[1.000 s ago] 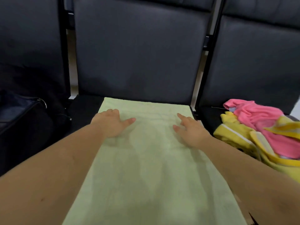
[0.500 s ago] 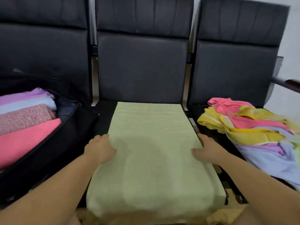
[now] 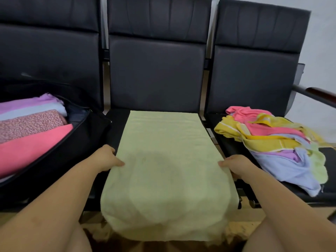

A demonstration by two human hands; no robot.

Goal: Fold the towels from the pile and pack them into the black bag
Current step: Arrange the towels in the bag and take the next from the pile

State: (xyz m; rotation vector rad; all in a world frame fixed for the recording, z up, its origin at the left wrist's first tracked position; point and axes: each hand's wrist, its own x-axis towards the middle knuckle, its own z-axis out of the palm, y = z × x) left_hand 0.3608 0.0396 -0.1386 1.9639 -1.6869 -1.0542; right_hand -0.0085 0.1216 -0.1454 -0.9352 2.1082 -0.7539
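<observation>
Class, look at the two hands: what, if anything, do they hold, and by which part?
Both grip the light green towel: left hand its left edge, right hand its right edge, about midway along.

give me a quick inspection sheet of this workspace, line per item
surface: row of three black padded chairs; the middle seat is the work area
job's things: pale green towel spread flat on the middle seat, near end hanging over the front edge; open black fabric bag on the left seat, holding folded pink, speckled, pale blue and lilac towels; loose pile of pink, yellow, lilac and blue towels on the right seat
clutter: nothing seen
grippers: left hand and right hand each grip a side edge of the green towel, fingers curled under it
cables: nothing seen
surroundings: pale wall, dark wooden armrest at far right
</observation>
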